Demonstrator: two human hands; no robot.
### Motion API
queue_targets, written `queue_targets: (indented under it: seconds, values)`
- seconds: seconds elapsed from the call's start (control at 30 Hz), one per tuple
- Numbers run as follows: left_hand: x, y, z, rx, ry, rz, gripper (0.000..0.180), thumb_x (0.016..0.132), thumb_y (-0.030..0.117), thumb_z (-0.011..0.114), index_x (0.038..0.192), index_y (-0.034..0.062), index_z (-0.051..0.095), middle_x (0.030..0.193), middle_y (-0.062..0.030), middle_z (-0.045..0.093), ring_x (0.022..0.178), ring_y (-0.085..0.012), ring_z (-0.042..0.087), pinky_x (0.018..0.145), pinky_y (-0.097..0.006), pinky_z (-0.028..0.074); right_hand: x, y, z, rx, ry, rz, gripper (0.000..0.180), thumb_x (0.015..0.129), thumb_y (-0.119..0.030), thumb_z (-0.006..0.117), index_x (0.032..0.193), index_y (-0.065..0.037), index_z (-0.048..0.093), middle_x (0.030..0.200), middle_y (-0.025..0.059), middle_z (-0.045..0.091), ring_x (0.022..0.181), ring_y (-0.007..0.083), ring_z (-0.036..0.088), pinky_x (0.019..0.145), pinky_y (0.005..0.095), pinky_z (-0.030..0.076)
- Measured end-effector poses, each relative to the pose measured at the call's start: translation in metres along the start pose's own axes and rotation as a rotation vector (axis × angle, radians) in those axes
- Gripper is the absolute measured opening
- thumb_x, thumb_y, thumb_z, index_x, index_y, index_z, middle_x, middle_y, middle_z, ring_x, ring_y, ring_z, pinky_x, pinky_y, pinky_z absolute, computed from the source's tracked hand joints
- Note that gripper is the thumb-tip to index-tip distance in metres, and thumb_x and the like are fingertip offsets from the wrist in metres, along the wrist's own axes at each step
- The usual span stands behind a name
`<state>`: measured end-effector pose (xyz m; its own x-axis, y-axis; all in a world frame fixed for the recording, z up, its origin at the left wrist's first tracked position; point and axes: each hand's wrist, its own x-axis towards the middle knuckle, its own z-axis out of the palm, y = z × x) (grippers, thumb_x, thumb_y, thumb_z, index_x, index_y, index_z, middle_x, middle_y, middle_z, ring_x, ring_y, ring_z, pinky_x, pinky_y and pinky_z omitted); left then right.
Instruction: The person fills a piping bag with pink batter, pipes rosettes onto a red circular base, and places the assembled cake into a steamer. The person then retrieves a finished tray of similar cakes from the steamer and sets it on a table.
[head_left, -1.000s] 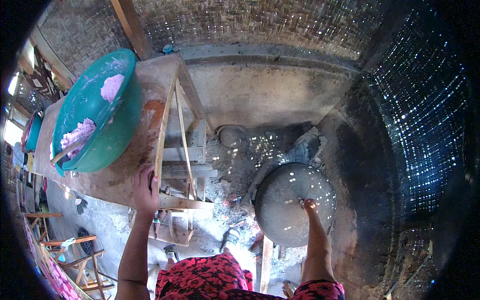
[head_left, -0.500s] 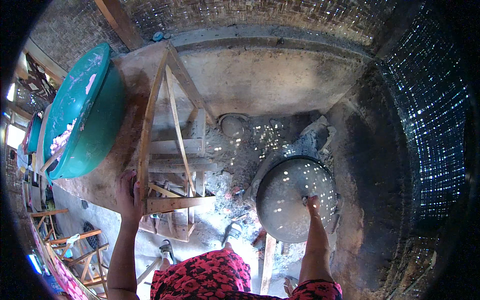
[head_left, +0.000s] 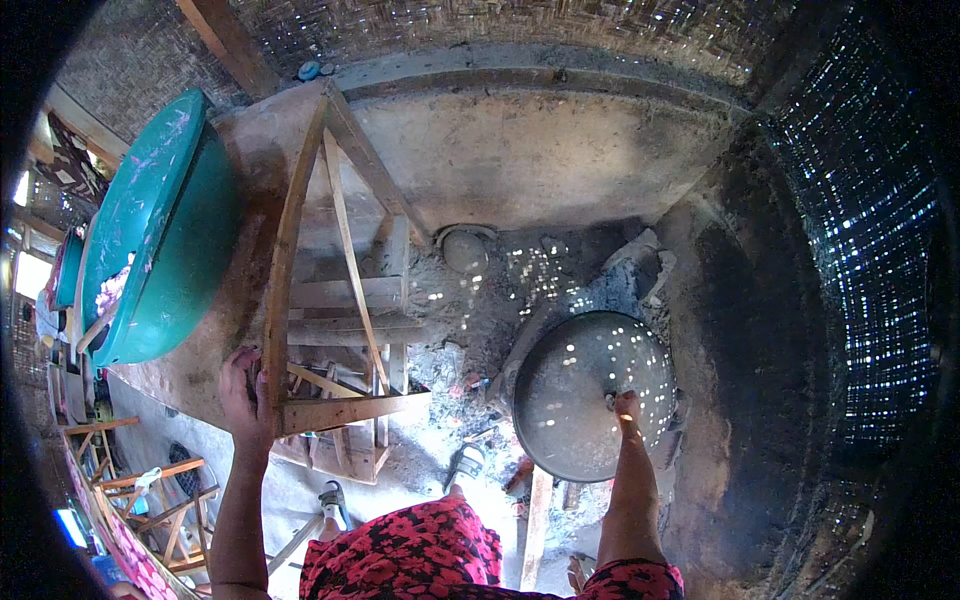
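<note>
Gripping the wooden frame (head_left: 300, 300), left hand (head_left: 245, 390) — right hand (head_left: 627, 405) seemingly pinches the lid (head_left: 590, 395) knob, hidden.

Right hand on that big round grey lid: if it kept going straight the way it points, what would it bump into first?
The right hand already rests at the middle of the round grey lid, about at its knob, so the lid comes first. Beyond its far edge lie ash and broken blocks, though depth is hard to judge here.

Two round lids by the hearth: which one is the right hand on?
The large dark metal lid, dappled with light spots; the right hand rests at its centre knob. The small pale lid sits farther back by the wall, untouched.
</note>
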<state>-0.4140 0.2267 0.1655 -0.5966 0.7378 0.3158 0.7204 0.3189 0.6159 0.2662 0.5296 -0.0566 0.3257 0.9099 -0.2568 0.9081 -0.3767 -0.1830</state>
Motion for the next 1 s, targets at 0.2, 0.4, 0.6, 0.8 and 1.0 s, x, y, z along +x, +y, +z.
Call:
queue_targets:
  seconds: [0.2,0.4,0.6,0.8,1.0]
  values:
    - [-0.001,0.002,0.002,0.02,-0.001,-0.005,0.032,0.096,0.023,0.049,0.112,-0.0039,0.056,0.117,-0.0216,0.054,0.111,-0.0363,0.051,0.098,-0.043,0.038,0.005,0.003,0.0,0.036,0.006,-0.008,0.03,0.083,-0.026,0.057,0.1,-0.002,0.06,0.095,0.0262,0.067,0.092,0.0441,0.064,0.077,0.051,0.051]
    - [0.001,0.004,0.004,-0.012,0.0,-0.006,0.029,0.094,0.019,0.052,0.112,-0.0032,0.056,0.118,-0.0214,0.054,0.112,-0.0366,0.051,0.1,-0.043,0.037,0.014,0.016,0.011,0.031,0.022,0.033,0.03,0.086,-0.033,0.058,0.096,-0.005,0.059,0.094,0.0227,0.068,0.089,0.0416,0.066,0.074,0.0488,0.051]
    - [0.0,0.002,0.001,0.067,-0.011,-0.001,0.027,0.091,0.015,0.052,0.113,-0.0021,0.057,0.118,-0.0217,0.055,0.113,-0.0375,0.052,0.1,-0.044,0.037,0.021,0.032,0.016,0.025,0.062,-0.151,0.031,0.086,-0.034,0.061,0.099,-0.007,0.057,0.085,0.0176,0.066,0.078,0.0394,0.065,0.069,0.0469,0.05]
    - [0.002,0.008,0.0,-0.006,0.003,-0.034,0.029,0.09,0.017,0.054,0.112,-0.0011,0.058,0.117,-0.0212,0.056,0.112,-0.038,0.053,0.099,-0.044,0.038,0.021,0.035,0.015,0.034,0.094,-0.168,0.028,0.084,-0.028,0.061,0.09,-0.001,0.058,0.083,0.0214,0.064,0.077,0.037,0.063,0.068,0.0462,0.047]
    - [0.0,0.0,-0.001,0.038,0.0,0.015,0.03,0.089,0.02,0.058,0.113,0.0014,0.059,0.117,-0.0199,0.059,0.112,-0.038,0.054,0.097,-0.046,0.04,0.063,0.069,0.037,-0.306,0.198,-0.28,0.028,0.083,-0.027,0.058,0.09,0.0,0.062,0.084,0.0224,0.064,0.079,0.0399,0.063,0.066,0.0484,0.05]
